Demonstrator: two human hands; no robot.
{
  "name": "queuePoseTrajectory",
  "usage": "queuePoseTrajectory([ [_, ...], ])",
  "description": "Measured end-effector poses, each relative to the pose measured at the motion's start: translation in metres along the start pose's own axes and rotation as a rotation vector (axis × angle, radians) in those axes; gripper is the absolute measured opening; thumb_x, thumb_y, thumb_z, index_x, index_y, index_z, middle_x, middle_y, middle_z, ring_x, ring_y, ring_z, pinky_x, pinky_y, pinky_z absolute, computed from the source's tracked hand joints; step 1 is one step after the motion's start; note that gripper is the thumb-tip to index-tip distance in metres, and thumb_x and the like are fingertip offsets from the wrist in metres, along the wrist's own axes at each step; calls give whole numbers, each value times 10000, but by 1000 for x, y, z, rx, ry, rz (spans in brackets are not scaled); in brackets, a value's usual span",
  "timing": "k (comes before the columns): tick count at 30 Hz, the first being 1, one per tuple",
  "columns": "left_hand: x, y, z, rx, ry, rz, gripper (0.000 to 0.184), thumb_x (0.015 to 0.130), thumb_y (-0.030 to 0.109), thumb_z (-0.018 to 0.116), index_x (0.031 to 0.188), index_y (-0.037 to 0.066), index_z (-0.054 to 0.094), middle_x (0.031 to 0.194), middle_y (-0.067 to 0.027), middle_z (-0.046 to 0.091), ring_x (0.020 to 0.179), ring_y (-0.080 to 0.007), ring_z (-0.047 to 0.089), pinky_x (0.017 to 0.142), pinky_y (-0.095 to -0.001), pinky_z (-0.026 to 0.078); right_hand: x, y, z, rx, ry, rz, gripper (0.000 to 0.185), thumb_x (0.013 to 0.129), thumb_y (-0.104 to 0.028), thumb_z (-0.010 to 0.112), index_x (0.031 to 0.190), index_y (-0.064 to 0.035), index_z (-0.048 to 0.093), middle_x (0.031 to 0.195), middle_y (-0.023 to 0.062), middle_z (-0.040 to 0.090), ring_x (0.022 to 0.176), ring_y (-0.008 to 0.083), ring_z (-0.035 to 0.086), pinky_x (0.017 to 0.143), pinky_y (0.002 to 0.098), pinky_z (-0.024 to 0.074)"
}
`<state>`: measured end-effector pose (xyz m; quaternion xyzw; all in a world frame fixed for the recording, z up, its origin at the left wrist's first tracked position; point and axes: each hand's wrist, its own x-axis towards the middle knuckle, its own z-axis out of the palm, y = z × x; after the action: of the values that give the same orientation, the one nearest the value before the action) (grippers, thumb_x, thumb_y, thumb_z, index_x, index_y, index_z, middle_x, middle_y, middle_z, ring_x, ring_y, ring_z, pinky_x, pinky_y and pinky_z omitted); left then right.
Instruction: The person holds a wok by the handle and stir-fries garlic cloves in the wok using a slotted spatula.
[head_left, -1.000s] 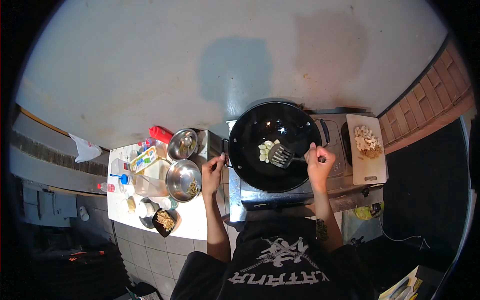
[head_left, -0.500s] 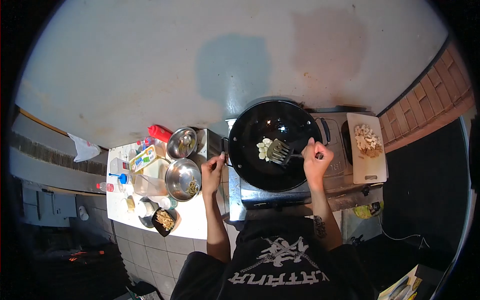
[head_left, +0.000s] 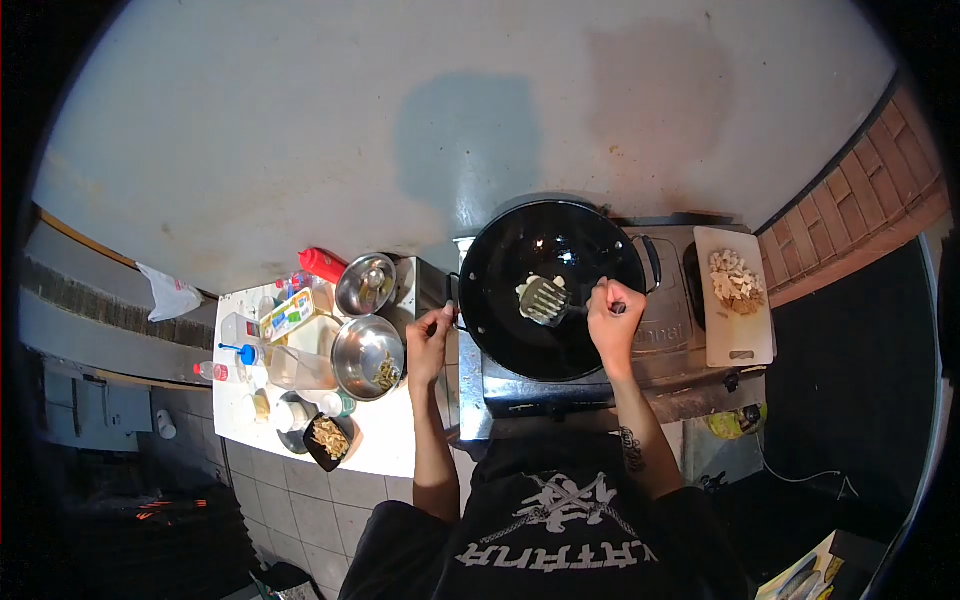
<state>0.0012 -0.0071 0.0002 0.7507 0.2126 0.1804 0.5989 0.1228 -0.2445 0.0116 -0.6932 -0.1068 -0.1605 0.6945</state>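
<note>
A black wok sits on the stove, its inside shiny. My left hand is closed on the wok's left handle. In my right hand, the fingers wrap round the handle of a slotted turner, whose head is down in the wok. Pale sliced pieces, perhaps garlic, lie at the wok's middle, partly covered by the turner head. The wok's right handle is untouched.
Right of the stove, a white cutting board carries chopped pale pieces. On the left table stand steel bowls, a red squeeze bottle, a plastic pitcher and a black dish of strips. A wall rises behind.
My right hand has moved slightly left with the turner, whose head now covers more of the pale pieces. My left hand stays at the wok handle.
</note>
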Motion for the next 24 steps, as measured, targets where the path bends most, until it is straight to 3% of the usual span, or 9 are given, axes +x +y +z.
queuePoseTrajectory([
  [7, 2, -7, -2, -12, 2, 21, 340, 932, 256, 592, 799, -50, 660, 634, 25, 546, 647, -46, 441, 619, -220, 379, 3, -12, -5, 30, 42, -44, 424, 856, 9, 552, 513, -45, 309, 476, -55, 287, 487, 19, 257, 446, 270, 173],
  [10, 3, -13, -5, 29, -48, -26, 338, 945, 280, 565, 846, -15, 697, 741, -19, 661, 714, -66, 533, 699, -228, 413, 6, -11, -7, 51, 88, -52, 426, 855, 11, 553, 512, -50, 308, 476, -55, 292, 487, 18, 259, 448, 265, 175],
  [12, 3, -15, -1, -17, -3, 32, 354, 932, 257, 591, 759, -49, 630, 643, 9, 557, 646, -58, 452, 617, -226, 385, 6, -11, -7, 59, 97, -45, 424, 850, 15, 556, 516, -50, 304, 481, -53, 296, 491, 18, 257, 450, 259, 177],
  [24, -1, -1, 3, -20, 35, 75, 366, 932, 250, 590, 719, -47, 605, 619, 11, 521, 633, -65, 436, 619, -229, 385, 3, -10, 0, 6, 50, -26, 422, 844, 22, 555, 516, -45, 297, 480, -56, 277, 491, 19, 249, 448, 265, 179],
])
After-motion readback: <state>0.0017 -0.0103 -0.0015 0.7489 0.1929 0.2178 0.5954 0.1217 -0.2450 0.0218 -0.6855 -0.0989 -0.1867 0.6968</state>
